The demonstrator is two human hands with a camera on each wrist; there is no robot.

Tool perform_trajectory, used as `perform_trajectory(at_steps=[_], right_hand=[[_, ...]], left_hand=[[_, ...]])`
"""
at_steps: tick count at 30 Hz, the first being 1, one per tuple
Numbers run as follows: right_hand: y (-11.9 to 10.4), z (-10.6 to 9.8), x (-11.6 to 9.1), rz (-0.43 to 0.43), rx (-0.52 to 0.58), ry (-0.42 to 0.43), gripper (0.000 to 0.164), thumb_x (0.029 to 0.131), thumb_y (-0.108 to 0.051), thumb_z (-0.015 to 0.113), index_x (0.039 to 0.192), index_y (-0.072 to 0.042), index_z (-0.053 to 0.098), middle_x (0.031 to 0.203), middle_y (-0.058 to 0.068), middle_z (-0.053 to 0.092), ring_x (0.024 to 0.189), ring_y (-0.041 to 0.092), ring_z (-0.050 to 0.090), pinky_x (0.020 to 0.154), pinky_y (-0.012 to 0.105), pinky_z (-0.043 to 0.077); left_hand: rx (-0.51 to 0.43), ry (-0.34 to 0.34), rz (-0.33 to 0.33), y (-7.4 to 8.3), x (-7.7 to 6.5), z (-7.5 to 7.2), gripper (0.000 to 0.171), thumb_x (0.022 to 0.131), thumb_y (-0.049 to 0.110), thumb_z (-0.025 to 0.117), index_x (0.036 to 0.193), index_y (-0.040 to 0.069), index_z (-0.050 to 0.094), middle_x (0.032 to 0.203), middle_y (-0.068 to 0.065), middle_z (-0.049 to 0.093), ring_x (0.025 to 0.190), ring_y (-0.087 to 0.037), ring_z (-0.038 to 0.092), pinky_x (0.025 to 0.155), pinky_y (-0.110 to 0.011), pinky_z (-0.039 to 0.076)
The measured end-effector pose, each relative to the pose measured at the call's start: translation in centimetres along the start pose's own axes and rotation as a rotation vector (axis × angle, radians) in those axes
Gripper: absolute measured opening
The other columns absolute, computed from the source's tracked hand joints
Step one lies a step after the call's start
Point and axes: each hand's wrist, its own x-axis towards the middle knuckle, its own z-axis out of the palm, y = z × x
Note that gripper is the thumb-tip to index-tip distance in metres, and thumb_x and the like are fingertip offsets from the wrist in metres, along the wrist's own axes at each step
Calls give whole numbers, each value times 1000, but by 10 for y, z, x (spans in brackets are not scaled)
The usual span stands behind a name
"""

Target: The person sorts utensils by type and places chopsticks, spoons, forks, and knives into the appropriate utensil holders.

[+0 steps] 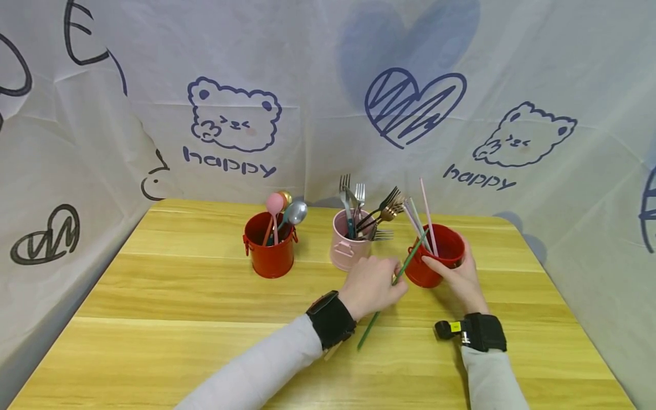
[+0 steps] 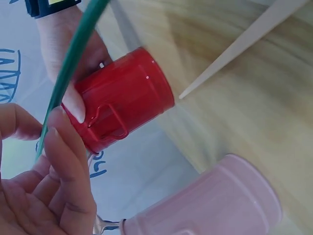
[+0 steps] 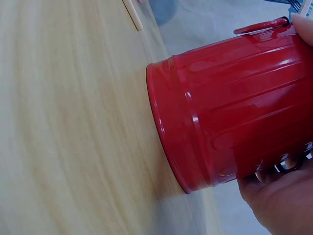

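Between the thumb and fingers of my left hand [image 1: 373, 285] a long green chopstick [image 1: 370, 329] is pinched, slanting with its upper end at the rim of the right-hand red bucket [image 1: 424, 274]. My right hand [image 1: 463, 282] grips that bucket from the right, thumb near the rim and fingers round its side, as the right wrist view shows. Pink, pale green and purple sticks [image 1: 426, 208] lean out of the bucket. A tapered wooden chopstick [image 2: 239, 51] is below my left hand, mostly hidden by it in the head view.
Just left of the held bucket stands a pink bucket [image 1: 342, 256] with several forks [image 1: 360, 193]. Farther left, another red bucket [image 1: 271, 259] holds several spoons [image 1: 275, 203]. A printed white cloth [image 1: 318, 136] hangs behind the wooden table [image 1: 169, 319].
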Motion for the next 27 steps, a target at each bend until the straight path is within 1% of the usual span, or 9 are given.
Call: perform_trajectory(at_steps=[3, 7, 13, 17, 20, 24, 27], right_hand=[[0, 0, 0, 1, -10, 1, 80, 81, -12, 74, 146, -13, 27, 142, 13, 39, 126, 29, 36, 98, 35, 34], [0, 0, 0, 8, -23, 3, 80, 81, -14, 74, 146, -14, 27, 142, 13, 39, 126, 29, 35, 99, 37, 34], [1, 0, 0, 19, -36, 13, 80, 81, -16, 74, 146, -15, 26, 142, 12, 38, 125, 28, 35, 99, 40, 34], [2, 0, 1, 25, -35, 12, 81, 81, -16, 74, 146, -15, 26, 142, 12, 38, 125, 28, 35, 100, 41, 33], [2, 0, 1, 24, -32, 10, 81, 81, -16, 74, 146, -15, 26, 142, 12, 38, 125, 28, 35, 100, 41, 33], [3, 0, 1, 25, -37, 12, 81, 81, -16, 74, 146, -15, 26, 143, 12, 38, 125, 28, 34, 100, 41, 34], [2, 0, 1, 31, -42, 13, 81, 81, -17, 74, 146, -16, 26, 143, 11, 38, 126, 28, 35, 100, 42, 34]], left_hand=[[-7, 39, 9, 2, 4, -2, 10, 85, 23, 58, 78, 17, 54, 54, 7, 40, 42, -6, 39, 38, -20, 25], [-24, 115, 31, 4, 10, -6, 8, 89, 24, 55, 85, 18, 54, 55, 8, 42, 42, -6, 38, 37, -20, 24], [-40, 238, 69, 7, 16, -12, 9, 91, 24, 54, 93, 16, 57, 67, 10, 53, 48, -4, 43, 40, -17, 31], [-57, 310, 99, 10, 20, -17, 10, 92, 23, 55, 95, 14, 59, 73, 8, 60, 52, -3, 45, 44, -15, 34], [-76, 349, 123, 12, 23, -21, 12, 93, 22, 55, 98, 13, 60, 78, 6, 65, 57, -2, 50, 48, -12, 37], [-99, 396, 148, 14, 27, -26, 13, 93, 21, 56, 102, 12, 59, 85, 4, 67, 61, -3, 55, 49, -10, 38], [-114, 444, 161, 15, 29, -29, 13, 93, 20, 57, 103, 12, 59, 89, 3, 67, 65, -5, 58, 50, -10, 39]])
